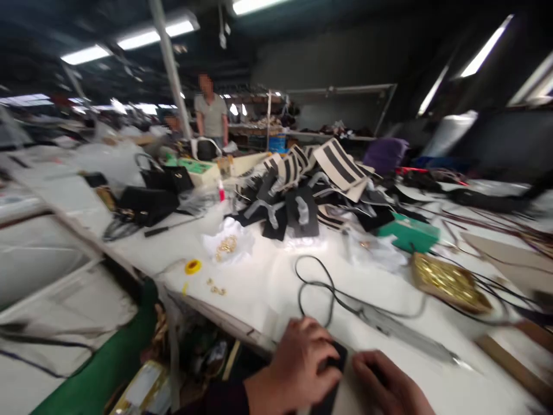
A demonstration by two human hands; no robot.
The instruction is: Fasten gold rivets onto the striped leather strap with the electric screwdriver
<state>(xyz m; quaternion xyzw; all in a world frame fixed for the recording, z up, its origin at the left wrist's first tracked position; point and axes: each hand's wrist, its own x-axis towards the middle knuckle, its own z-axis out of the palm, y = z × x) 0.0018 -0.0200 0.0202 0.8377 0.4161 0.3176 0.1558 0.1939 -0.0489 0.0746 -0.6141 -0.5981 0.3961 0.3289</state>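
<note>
Black flat piece lies near on the white bench; no writing is legible. Left hand fingers curl over it, holding; right hand fingers rest narrow just right of it.

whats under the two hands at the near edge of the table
A flat black piece lies under the left hand and right hand on the white table. Its far end shows; the rest is covered by the hands, so its shape is unclear.

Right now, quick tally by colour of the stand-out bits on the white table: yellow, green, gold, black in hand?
Yellow tape roll: 1
Green box: 1
Tray of gold hardware: 1
Bag of gold fittings: 1
Black piece held by left hand, with right hand beside it: 1
Total: 5
The striped and black pile behind is too blurred to count.
</note>
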